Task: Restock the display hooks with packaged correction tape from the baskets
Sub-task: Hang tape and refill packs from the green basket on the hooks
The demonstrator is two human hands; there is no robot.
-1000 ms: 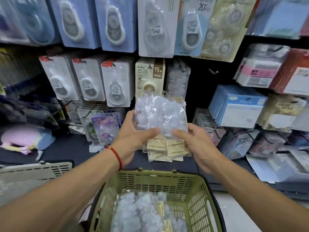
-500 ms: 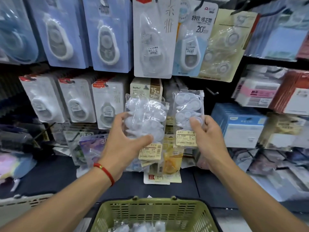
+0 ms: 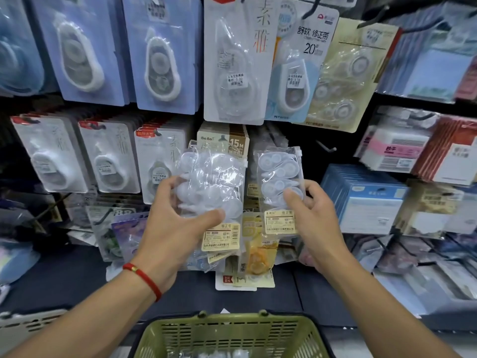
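Before you, blue boxes [image 3: 366, 200] stacked at right, pink-banded packs [image 3: 395, 148] above them, red-edged packs [image 3: 449, 151] alongside.

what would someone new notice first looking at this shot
Two bare hands raised at the centre: the left hand grips a bundle of clear correction tape packs, and the right hand holds a single clear pack upright just beside it. Behind them is a wall of hanging carded tapes, with the big white card at top centre, and a green basket sits at the bottom edge.
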